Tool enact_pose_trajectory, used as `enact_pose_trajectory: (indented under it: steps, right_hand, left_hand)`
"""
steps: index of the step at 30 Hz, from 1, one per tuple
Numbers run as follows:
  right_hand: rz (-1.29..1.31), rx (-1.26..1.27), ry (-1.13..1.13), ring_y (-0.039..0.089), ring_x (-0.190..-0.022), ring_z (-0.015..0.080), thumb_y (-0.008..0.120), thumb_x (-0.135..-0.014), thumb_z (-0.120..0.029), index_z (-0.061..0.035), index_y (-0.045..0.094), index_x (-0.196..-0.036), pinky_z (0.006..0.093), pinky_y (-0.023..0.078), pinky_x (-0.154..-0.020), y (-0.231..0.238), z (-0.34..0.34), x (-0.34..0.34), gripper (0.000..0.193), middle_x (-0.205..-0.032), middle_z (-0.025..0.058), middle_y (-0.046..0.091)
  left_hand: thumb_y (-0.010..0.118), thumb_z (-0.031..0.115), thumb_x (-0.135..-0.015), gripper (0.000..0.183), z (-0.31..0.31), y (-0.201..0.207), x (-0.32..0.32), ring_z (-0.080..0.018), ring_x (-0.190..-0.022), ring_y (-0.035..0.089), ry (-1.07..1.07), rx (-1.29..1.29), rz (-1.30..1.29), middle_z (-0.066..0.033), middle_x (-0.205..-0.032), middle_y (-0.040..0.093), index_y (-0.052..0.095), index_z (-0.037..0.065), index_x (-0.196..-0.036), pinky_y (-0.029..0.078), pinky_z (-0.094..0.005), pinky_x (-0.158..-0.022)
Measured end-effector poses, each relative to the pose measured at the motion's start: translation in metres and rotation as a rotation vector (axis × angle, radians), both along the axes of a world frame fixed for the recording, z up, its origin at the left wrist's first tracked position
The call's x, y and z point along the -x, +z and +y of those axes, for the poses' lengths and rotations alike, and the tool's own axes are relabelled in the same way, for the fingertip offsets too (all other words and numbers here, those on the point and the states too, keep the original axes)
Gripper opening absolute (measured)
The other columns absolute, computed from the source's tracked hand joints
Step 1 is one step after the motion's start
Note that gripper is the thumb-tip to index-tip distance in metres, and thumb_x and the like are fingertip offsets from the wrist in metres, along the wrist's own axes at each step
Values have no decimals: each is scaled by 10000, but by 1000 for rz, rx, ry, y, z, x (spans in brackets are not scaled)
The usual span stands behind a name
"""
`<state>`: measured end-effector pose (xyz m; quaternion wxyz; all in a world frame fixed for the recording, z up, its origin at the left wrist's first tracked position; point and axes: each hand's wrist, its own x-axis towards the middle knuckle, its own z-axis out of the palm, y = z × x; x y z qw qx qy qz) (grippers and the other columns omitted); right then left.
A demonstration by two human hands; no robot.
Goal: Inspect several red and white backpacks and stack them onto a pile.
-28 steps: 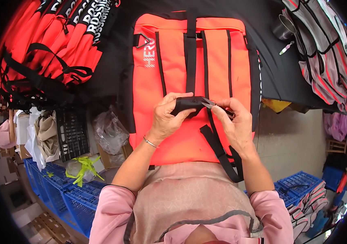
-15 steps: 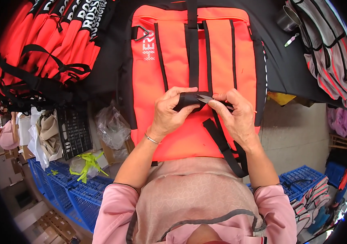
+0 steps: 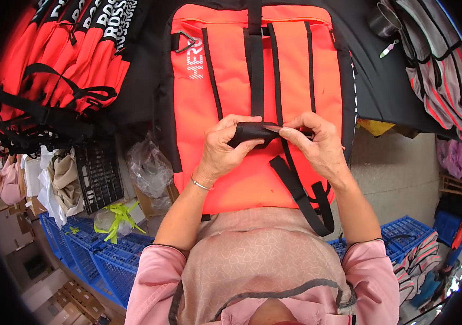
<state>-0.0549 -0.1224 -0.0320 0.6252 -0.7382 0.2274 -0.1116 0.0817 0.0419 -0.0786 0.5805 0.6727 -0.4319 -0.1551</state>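
Observation:
A bright orange-red backpack [image 3: 236,187] with black sides lies flat in front of me, its shoulder straps [image 3: 230,65] facing up. Over its middle, my left hand [image 3: 221,147] pinches a folded black webbing piece [image 3: 250,131] between thumb and fingers. My right hand [image 3: 319,145] grips small metal thread snips [image 3: 274,128], their pointed blades against the right end of that webbing. The handles are mostly hidden in the palm. Below, a loose black strap [image 3: 296,187] hangs off the backpack's near edge toward my apron.
Stacked red-and-black bags [image 3: 74,59] fill the far left of the black-covered table [image 3: 372,92]. At the far right are a metal cup [image 3: 384,23], a small white-and-green tool [image 3: 388,49] and grey bags [image 3: 442,65]. Blue crates [image 3: 106,265] stand below on both sides.
The snips' blades, spread apart over the webbing before, now look narrower and lie closer along its end. My right hand has shifted slightly; my left keeps its pinch.

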Motion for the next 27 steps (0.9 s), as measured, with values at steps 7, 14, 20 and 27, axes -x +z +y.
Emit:
enact_pose_trajectory:
  steps: [7, 14, 20, 27]
  right_hand:
    - [-33, 157, -4, 562, -707, 78, 725, -858, -59, 20, 658, -888, 235, 463, -633, -2, 7, 1, 107, -792, 30, 637]
    - [-18, 382, 90, 619, -660, 201, 741, -834, -120, -10, 660, -866, 305, 495, -599, 4, 13, 4, 141, -747, 99, 624]
    - [-53, 7, -183, 545, -696, 59, 679, -910, -100, -4, 647, -993, 223, 462, -646, -19, -12, 32, 132, -772, -21, 590]
    - [-177, 12, -400, 546, -770, 55, 764, -841, -85, -34, 590, -1172, 202, 468, -712, -14, -14, 37, 377, -926, -13, 549]
  left_hand:
    - [791, -8, -718, 237, -1, 1, -2, -200, -915, 680, -10, 4, -22, -110, -1031, 711, 755, 41, -946, 547, -301, -795]
    - [807, -15, -684, 275, 16, 3, 8, -209, -940, 688, 1, -29, -33, -107, -1059, 713, 754, 38, -949, 554, -294, -789]
    - [401, 552, -978, 626, 79, 5, 29, -397, -1408, 300, -247, -226, -98, -217, -1520, 337, 736, 30, -1058, 270, -514, -1136]
    - [622, 286, -954, 359, 107, 2, 67, -183, -1003, 646, 220, -351, 584, -177, -1379, 462, 638, -42, -1098, 542, -353, -853]
